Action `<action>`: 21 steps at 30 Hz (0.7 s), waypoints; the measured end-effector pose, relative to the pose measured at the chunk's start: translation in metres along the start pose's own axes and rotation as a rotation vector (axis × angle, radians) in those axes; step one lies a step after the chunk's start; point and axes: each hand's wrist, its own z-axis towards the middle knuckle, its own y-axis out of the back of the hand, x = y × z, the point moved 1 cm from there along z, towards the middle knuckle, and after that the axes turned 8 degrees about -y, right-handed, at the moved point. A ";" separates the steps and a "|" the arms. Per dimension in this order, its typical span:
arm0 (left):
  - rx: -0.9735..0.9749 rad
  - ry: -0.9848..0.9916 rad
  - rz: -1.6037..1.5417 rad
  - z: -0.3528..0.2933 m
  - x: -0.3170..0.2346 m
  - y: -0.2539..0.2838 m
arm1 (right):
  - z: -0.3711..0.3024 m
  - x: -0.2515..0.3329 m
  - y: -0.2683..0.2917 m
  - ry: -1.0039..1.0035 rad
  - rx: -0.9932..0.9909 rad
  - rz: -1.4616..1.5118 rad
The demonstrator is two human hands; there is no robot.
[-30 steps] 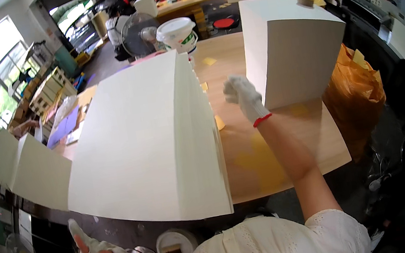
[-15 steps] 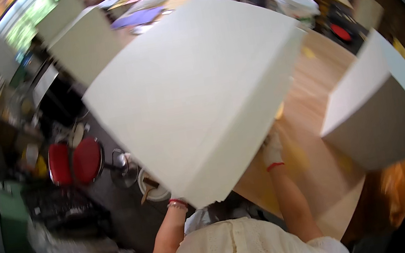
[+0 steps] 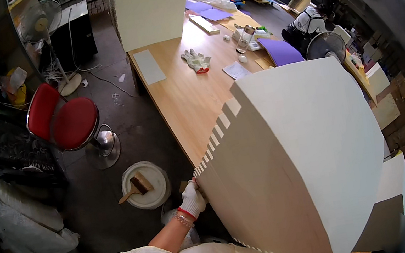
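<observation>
A big white stack of sheets (image 3: 322,144) rises in front of me, its top pale and its near side grey-beige. Small square notches, like steps, run along the side's far-left and lower edges. My left hand (image 3: 193,199), in a white knit glove with a red cuff, is closed at the stack's left corner, beside the table edge. The fingertips are partly hidden against the stack. My right hand is out of sight, with the stack filling that side.
On the wooden table (image 3: 178,104) lie a white glove (image 3: 196,61), a notepad (image 3: 236,70), a glass jar (image 3: 245,38) and purple sheets (image 3: 280,51). Another tall pale stack (image 3: 149,10) stands behind. A red swivel chair (image 3: 75,123) and a tub lid bearing a brush (image 3: 141,183) are at left.
The view has swung round, and the stack now fills the right, showing its notched side. My right hand, seen earlier under the stack's right edge, has gone from view.
</observation>
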 end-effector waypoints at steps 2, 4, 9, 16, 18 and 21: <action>0.033 -0.006 0.004 0.015 -0.016 0.000 | -0.001 -0.002 -0.015 0.013 -0.023 -0.015; 0.109 -0.025 0.004 0.023 -0.041 -0.005 | 0.001 -0.007 -0.030 0.017 -0.037 -0.032; 0.225 -0.187 -0.054 0.068 -0.103 -0.027 | 0.019 -0.017 -0.088 0.001 -0.015 -0.090; 0.136 -0.201 -0.189 0.098 -0.188 -0.077 | 0.050 -0.027 -0.173 -0.021 0.048 -0.147; 0.135 -0.175 -0.196 0.097 -0.212 -0.088 | 0.060 -0.029 -0.195 -0.023 0.068 -0.166; 0.135 -0.130 -0.215 0.105 -0.242 -0.100 | 0.067 -0.036 -0.219 -0.035 0.101 -0.184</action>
